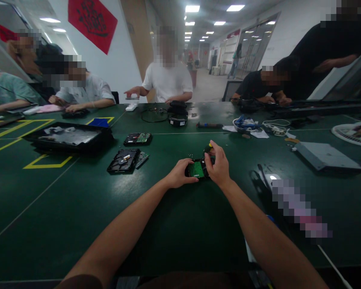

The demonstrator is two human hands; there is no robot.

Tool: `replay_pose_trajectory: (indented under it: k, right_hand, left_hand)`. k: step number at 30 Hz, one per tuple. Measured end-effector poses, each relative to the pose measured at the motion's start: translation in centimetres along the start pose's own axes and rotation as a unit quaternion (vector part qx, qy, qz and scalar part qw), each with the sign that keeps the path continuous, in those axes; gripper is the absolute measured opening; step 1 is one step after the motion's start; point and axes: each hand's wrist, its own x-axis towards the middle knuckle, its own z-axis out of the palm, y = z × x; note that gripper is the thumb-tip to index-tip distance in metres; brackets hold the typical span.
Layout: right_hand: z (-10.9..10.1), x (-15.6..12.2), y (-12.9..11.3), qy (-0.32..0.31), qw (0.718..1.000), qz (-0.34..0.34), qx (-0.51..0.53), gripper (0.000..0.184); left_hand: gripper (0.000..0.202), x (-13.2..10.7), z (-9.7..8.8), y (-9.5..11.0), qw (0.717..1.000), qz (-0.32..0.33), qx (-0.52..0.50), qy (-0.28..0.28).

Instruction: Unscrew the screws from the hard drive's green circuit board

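Observation:
A hard drive (196,170) with a green circuit board facing up lies on the dark green table in front of me. My left hand (180,173) grips its left side, thumb along the near edge and fingers over the far one. My right hand (219,165) is closed around a screwdriver (208,148) with a dark and yellow handle, over the drive's right part. The screwdriver's tip is hidden by the hand. Several tiny screws (191,155) lie just beyond the drive.
Left of my hands are another hard drive (137,139), a black drive casing (122,161) with a loose circuit board (142,159), and a black tray (69,136). A metal box (328,156) and a basket of blue items (246,123) are to the right. Several people sit across the table.

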Motion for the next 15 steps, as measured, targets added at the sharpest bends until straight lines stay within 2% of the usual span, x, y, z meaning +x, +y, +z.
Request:
replay_pose_trajectory:
  k: [15]
  right_hand:
    - [0.02, -0.01, 0.02, -0.006, 1.000, 0.006, -0.007, 0.054]
  left_hand:
    - [0.080, -0.01, -0.11, 0.32, 1.000, -0.015, -0.006, -0.006]
